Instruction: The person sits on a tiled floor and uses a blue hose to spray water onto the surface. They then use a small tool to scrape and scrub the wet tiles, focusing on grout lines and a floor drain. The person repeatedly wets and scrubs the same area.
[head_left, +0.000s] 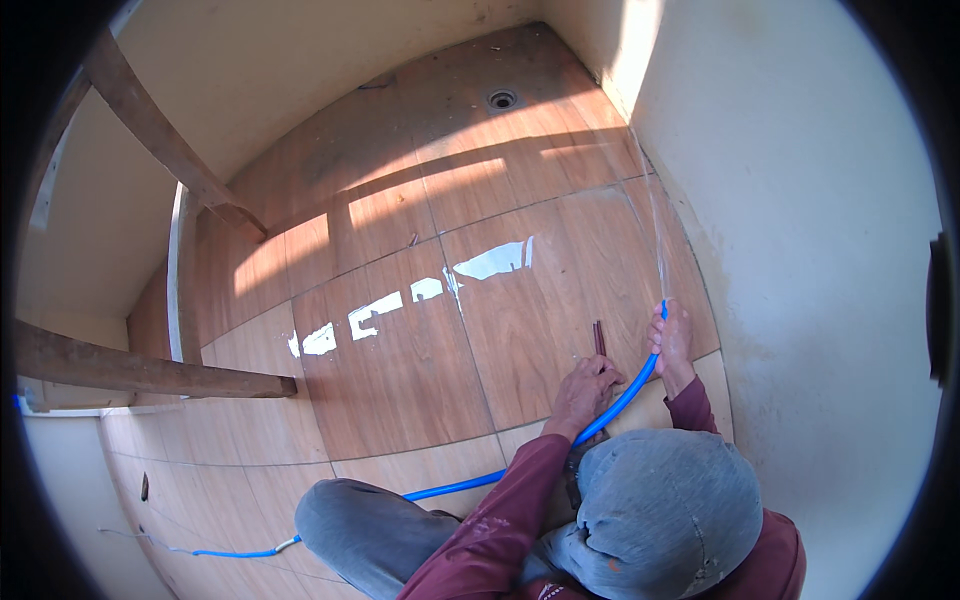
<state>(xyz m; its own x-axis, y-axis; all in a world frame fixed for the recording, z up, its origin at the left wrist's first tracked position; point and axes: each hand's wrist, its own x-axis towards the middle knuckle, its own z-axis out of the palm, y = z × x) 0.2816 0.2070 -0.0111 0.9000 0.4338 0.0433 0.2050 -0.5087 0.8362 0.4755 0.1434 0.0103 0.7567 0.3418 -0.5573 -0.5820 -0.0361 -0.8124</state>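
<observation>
My right hand [676, 335], at the lower right by the white wall, is wrapped round the end of a blue hose [630, 398]. A thin, clear stream [655, 210], seemingly water, runs from the hose tip to the wall's foot. Left of it, my left hand [583, 392] is closed low over the floor, fingers bunched around a slim, dark reddish thing with two thin prongs [599, 338]; its kind cannot be made out. The hose passes under my left forearm and behind my bent knee [370, 530], showing again at the left with a pale joint [289, 544].
Wood-look tiles [380, 390] cover the floor, with bright, wet-looking reflections [495, 262]. A round drain [502, 100] lies near the far corner. Wooden beams [160, 372] jut in from the left. A small dark piece [145, 487] lies at the lower left. A white wall [800, 250] rises close on the right.
</observation>
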